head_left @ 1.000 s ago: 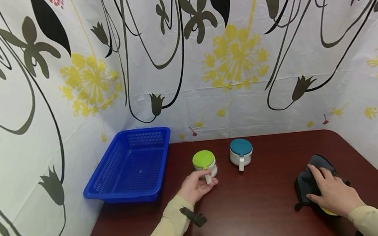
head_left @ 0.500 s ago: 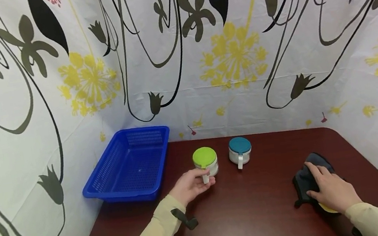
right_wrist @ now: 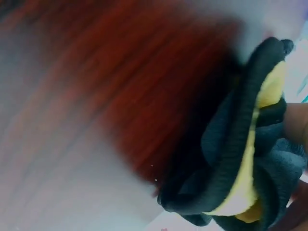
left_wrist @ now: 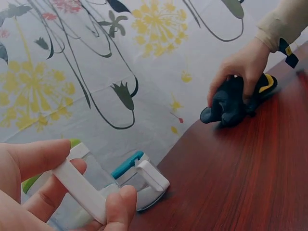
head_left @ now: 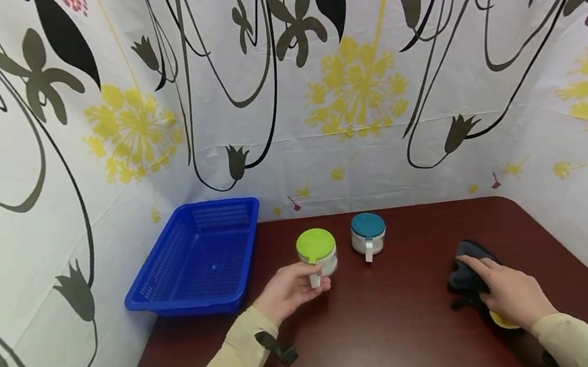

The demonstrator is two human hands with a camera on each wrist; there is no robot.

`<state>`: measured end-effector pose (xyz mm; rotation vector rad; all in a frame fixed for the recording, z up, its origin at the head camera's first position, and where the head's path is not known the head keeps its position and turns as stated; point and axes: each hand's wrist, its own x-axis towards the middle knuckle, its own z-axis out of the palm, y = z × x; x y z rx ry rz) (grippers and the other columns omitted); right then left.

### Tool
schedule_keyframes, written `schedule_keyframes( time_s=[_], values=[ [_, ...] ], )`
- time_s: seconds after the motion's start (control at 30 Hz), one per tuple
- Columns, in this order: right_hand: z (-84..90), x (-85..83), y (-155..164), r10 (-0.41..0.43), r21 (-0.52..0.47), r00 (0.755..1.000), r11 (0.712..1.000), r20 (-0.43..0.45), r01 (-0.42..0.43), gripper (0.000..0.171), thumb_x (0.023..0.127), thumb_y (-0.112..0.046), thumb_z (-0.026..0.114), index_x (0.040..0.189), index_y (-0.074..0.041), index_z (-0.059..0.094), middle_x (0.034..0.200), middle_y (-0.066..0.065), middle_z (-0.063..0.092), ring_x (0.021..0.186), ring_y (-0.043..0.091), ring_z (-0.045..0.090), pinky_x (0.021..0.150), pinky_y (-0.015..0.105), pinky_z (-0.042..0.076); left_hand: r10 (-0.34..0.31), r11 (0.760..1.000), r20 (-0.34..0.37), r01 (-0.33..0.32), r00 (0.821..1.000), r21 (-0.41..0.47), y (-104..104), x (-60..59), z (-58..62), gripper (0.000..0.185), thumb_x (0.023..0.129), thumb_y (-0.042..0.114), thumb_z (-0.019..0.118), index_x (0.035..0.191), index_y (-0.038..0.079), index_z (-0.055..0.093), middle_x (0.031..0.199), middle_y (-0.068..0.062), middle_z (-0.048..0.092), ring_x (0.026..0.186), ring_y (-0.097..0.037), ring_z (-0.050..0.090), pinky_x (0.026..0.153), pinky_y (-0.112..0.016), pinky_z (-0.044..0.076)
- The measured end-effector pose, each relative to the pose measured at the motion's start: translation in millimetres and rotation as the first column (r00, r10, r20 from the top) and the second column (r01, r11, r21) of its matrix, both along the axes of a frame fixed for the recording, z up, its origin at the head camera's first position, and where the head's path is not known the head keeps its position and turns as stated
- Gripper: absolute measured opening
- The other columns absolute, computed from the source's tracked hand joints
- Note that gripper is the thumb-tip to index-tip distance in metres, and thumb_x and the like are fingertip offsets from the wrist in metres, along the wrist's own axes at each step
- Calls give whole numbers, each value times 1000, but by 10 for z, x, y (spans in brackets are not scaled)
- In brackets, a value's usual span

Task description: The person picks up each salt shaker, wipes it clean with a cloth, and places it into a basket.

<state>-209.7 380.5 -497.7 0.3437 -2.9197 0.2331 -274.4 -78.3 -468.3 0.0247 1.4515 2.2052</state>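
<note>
Handle (left_wrist: 82,187) of 1 green-lidded jar (head_left: 319,248) is pinched between left fingers (left_wrist: 38,156); dark cloth (head_left: 466,277) is gripped between right fingers (head_left: 479,269).

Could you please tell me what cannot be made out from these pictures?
Head view: part of the green-lidded jar, behind the left hand.
Head view: full shape of the dark cloth, under the right hand.
Left wrist view: part of that jar, cut off below.
Right wrist view: the table, blurred.
</note>
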Motion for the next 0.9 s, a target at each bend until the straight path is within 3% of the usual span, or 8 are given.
schedule_keyframes(
  time_s=[0.3, 0.5, 0.73, 0.9],
  values=[
    [148, -45, -107, 18, -42, 996, 999, -84, -21, 83, 77, -15, 84, 150, -22, 45, 128, 19, 61, 53, 9, 43, 41, 31, 32, -22, 1000, 17, 22, 1000, 4, -37, 22, 22, 25, 89, 15, 70, 106, -2, 64, 107, -29, 69, 95, -34, 71, 86, -38, 55],
    [255, -76, -222, 20, -61, 989, 998, -149, -29, 82, 77, -18, 84, 150, -23, 46, 130, 18, 60, 62, 17, 55, 42, 32, 34, -27, 1000, 24, 27, 999, 0, -45, 32, -13, 24, 89, 16, 68, 105, -1, 63, 108, -30, 69, 96, -35, 71, 85, -38, 55],
    [404, -97, -421, 8, -127, 971, 991, -238, -39, 77, 80, -16, 78, 150, -25, 46, 123, 11, 62, 50, 10, 39, 40, 31, 30, -41, 999, 11, 41, 999, -14, -34, 81, -21, 31, 88, 18, 69, 110, -3, 63, 108, -30, 69, 97, -36, 71, 85, -40, 56],
    [556, -130, -641, 9, -177, 945, 982, -327, -71, 74, 79, -14, 74, 148, -26, 50, 121, 6, 64, 58, 12, 48, 43, 30, 33, -53, 999, 17, 53, 998, -9, -8, 119, -27, 29, 88, 17, 67, 107, -5, 63, 107, -31, 68, 97, -36, 71, 85, -40, 56]
  ],
)
